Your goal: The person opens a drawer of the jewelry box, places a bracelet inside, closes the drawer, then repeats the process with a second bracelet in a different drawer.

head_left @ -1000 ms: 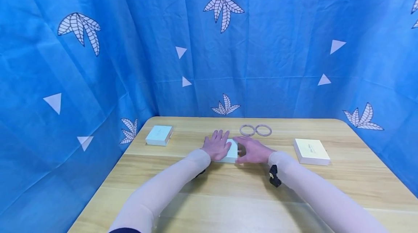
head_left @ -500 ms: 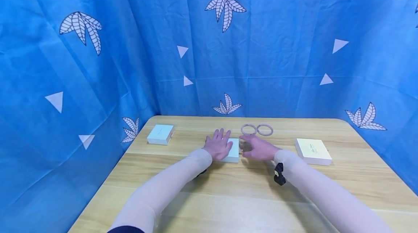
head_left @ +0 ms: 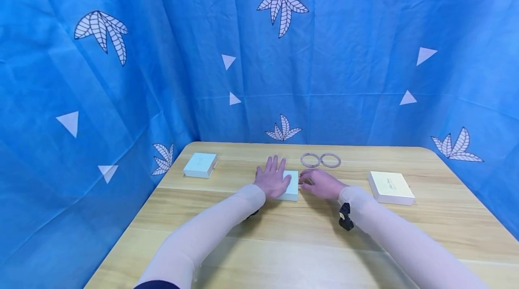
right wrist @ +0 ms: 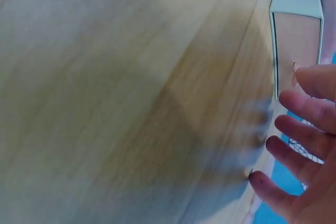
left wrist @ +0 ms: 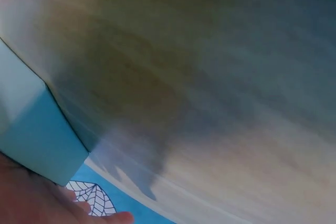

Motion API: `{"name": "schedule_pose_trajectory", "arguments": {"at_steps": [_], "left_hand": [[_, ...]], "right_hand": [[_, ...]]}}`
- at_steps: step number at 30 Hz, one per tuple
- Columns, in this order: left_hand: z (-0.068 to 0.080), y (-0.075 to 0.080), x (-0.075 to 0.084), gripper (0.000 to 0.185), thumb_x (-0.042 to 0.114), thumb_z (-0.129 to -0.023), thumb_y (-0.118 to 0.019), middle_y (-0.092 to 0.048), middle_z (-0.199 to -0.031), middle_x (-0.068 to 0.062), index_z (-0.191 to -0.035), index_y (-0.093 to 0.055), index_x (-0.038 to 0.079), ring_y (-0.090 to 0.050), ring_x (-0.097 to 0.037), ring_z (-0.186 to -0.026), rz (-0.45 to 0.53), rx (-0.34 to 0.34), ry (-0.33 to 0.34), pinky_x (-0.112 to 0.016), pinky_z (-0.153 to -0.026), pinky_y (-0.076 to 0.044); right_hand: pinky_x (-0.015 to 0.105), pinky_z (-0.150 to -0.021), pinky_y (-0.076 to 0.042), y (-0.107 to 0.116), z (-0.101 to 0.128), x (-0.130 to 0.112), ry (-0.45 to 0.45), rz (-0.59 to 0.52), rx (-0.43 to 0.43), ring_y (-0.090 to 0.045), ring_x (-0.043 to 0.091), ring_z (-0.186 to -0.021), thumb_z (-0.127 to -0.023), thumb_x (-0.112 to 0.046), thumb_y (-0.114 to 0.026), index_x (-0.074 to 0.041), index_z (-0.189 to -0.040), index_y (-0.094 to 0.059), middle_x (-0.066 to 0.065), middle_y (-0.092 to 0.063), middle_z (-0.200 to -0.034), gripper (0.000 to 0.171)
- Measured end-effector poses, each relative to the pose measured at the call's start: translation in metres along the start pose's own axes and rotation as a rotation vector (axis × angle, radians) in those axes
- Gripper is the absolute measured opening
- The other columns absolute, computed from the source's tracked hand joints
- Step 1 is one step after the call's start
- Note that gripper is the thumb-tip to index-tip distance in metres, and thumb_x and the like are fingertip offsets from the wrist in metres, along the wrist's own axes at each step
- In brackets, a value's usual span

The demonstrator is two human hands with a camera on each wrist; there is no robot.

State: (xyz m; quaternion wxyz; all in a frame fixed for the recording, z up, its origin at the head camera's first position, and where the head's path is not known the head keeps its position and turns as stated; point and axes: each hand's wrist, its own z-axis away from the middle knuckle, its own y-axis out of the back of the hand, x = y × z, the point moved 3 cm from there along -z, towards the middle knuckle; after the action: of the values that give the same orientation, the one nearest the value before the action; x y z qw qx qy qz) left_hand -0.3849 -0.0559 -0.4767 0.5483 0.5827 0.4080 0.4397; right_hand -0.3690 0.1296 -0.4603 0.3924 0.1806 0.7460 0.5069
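So, mid-job as far as I can judge. L hand (head_left: 272, 182) lies flat, fingers straight, pressing on the small pale-blue box (head_left: 290, 185) at the centre of the wooden table (head_left: 284, 244), pinning it in place. R hand (head_left: 321, 183) sits just beside the box's right edge, fingers loosely bent toward that side and holding nothing that I can see. The R wrist view shows its fingers (right wrist: 310, 109) spread apart near the box (right wrist: 295, 40), not closed on anything. Contact w/ the box edge is prob. there, but the head view is too small to be sure.

What's done: the box is set centre-table and steadied. What's left, in my reading: the box looks closed, nothing is lifted off it, and nothing has gone in or come out.

Two rings (head_left: 320, 160) lie side by side, touching, just beyond the R hand, untouched. Another pale-blue box (head_left: 200, 165) sits well off to the left and a cream box (head_left: 391, 187) well off to the right, both apart from the hands.

L wrist view gives only a box corner (left wrist: 37, 140) and blurred tabletop.
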Motion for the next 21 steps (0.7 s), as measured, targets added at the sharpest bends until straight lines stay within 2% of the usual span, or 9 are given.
{"name": "schedule_pose_trajectory", "arguments": {"at_steps": [6, 13, 21], "left_hand": [[0.0028, 0.0026, 0.0003, 0.074, 0.061, -0.102, -0.019, -0.002, -0.171, -0.010, -0.164, -0.008, 0.021, -0.005, -0.030, -0.158, -0.017, 0.060, 0.018, -0.067, -0.118, -0.019], [0.0074, 0.0061, 0.0001, 0.069, 0.056, -0.105, -0.015, -0.001, -0.170, -0.009, -0.164, -0.008, 0.020, -0.006, -0.029, -0.157, -0.009, 0.030, 0.027, -0.067, -0.118, -0.019], [0.0079, 0.0080, 0.0005, 0.066, 0.052, -0.106, -0.015, -0.004, -0.170, -0.010, -0.164, -0.010, 0.020, -0.008, -0.030, -0.157, 0.015, 0.027, 0.023, -0.067, -0.119, -0.018]], "right_hand": [[0.052, -0.106, -0.047, -0.0005, -0.0002, 0.0003, 0.008, 0.037, 0.007, -0.063, 0.035, -0.119, -0.097, -0.013, -0.063, -0.009, -0.108, -0.076, 0.014, -0.068, -0.126, 0.018], [0.052, -0.105, -0.048, -0.0008, -0.0002, -0.0014, 0.019, 0.033, 0.004, -0.064, 0.035, -0.117, -0.098, -0.012, -0.061, -0.009, -0.105, -0.076, 0.016, -0.068, -0.125, 0.017], [0.050, -0.102, -0.051, -0.0001, -0.0015, -0.0031, 0.027, 0.034, 0.009, -0.067, 0.033, -0.111, -0.096, -0.012, -0.064, -0.010, -0.099, -0.077, 0.013, -0.071, -0.119, 0.013]]}}
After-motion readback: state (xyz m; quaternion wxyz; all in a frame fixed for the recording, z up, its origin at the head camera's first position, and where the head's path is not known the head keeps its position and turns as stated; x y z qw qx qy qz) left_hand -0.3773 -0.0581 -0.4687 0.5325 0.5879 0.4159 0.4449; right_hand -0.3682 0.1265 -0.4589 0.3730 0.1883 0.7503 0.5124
